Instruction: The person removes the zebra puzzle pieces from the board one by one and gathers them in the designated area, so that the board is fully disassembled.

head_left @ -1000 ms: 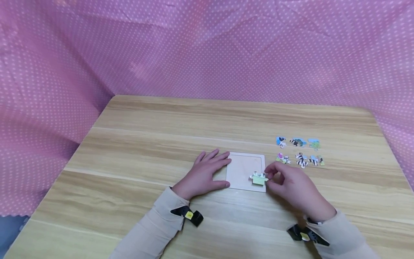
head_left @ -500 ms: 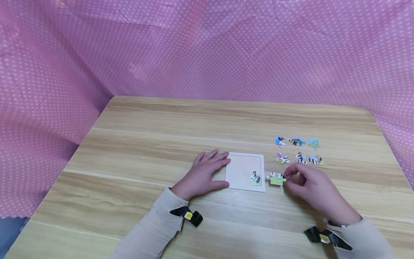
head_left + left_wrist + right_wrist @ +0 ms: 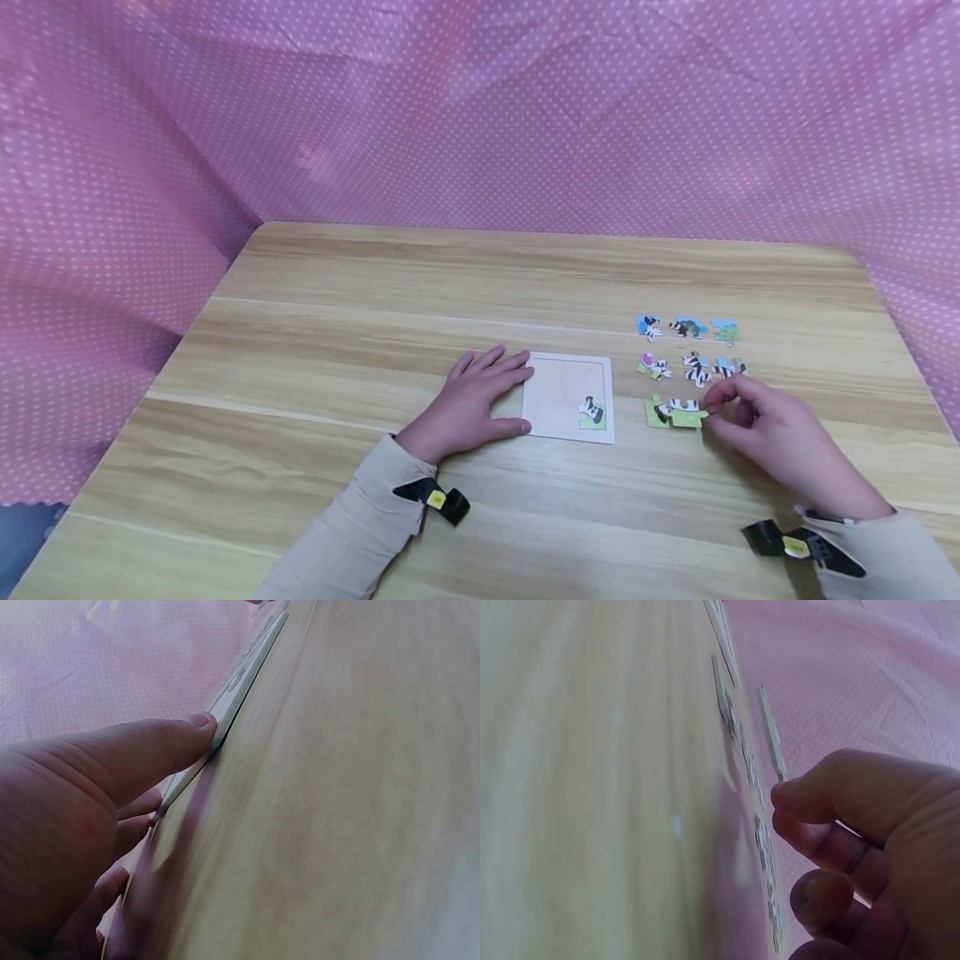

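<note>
My left hand (image 3: 468, 407) lies with fingers spread on the left edge of a pale square puzzle board (image 3: 562, 392). Its thumb touches the board's rim in the left wrist view. One puzzle piece (image 3: 592, 413), green with black and white, sits in the board's lower right corner. Thumb and forefinger of my right hand (image 3: 783, 437) pinch a green puzzle piece (image 3: 686, 414) with zebra stripes by its right end. The right wrist view shows this held piece (image 3: 771, 735) raised off the table. Just left of it a green piece (image 3: 656, 412) lies on the table, partly covered.
Beyond the right hand, more puzzle pieces lie in two rows; the back row includes a dark-striped piece (image 3: 688, 327), the front row a zebra piece (image 3: 697, 369). The wooden table (image 3: 337, 333) ends at a pink dotted cloth (image 3: 480, 125).
My right hand has carried the pinched puzzle piece rightward, from over the board to beside the loose pieces. The piece in the board's corner has come into sight. My left hand stays put.
</note>
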